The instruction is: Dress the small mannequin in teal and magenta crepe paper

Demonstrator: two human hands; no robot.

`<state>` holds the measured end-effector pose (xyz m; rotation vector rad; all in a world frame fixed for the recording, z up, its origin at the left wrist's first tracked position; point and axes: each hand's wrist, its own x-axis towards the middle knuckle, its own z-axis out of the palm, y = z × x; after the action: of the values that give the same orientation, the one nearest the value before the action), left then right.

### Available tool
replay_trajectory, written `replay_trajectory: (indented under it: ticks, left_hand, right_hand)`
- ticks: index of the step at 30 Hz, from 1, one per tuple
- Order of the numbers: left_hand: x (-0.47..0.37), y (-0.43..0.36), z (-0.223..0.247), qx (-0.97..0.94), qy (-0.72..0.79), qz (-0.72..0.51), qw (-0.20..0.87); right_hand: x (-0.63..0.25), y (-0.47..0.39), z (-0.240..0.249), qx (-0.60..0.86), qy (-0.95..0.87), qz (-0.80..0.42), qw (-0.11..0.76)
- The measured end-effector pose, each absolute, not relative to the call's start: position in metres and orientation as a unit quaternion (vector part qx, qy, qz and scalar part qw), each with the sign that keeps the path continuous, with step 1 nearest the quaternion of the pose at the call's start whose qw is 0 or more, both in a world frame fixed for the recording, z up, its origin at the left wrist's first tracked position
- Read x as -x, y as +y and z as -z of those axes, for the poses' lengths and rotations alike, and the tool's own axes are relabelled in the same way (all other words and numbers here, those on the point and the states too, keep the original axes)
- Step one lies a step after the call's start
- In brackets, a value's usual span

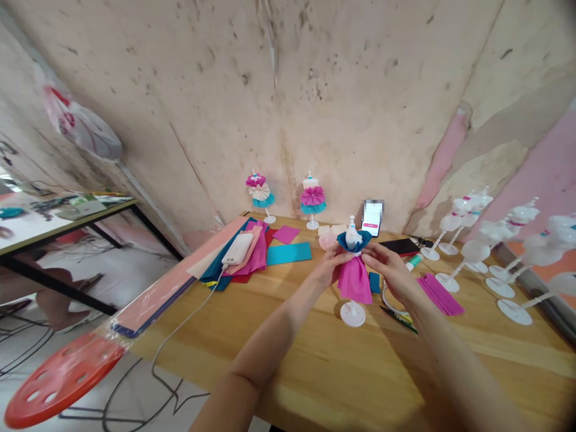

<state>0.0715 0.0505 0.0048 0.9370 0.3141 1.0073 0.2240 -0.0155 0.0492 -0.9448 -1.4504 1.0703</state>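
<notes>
A small white dress form (pixel 351 234) stands on a round base, dressed in a dark teal crepe-paper collar (pixel 354 241) and a magenta paper skirt (pixel 354 282). At its waist, my left hand (pixel 329 267) closes on the left side of the skirt top. From the right, my right hand (pixel 386 263) pinches the same waist with thumb and fingers. Some of the left fingertips are hidden behind the form. A dark teal paper piece (pixel 374 282) lies just right of the skirt, with scissors (pixel 400 318) close by.
Two dressed forms, one left (pixel 260 195) and one right (pixel 312 201), stand by the wall. A phone (pixel 372 217) leans behind my hands. Paper sheets (pixel 288 253) and a power bank (pixel 237 248) lie left; several bare forms (pixel 477 249), magenta strips (pixel 440 294) and a glue stick (pixel 413 261) sit right.
</notes>
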Motion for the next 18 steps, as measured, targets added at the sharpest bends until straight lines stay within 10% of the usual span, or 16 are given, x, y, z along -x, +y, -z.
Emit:
replay_trajectory:
  ticks: [18]
  left_hand:
    - [-0.068, 0.042, -0.035, -0.679, 0.252, -0.513, 0.462]
  right_hand:
    - [-0.227, -0.011, -0.033, 0.431, -0.552, -0.388, 0.599]
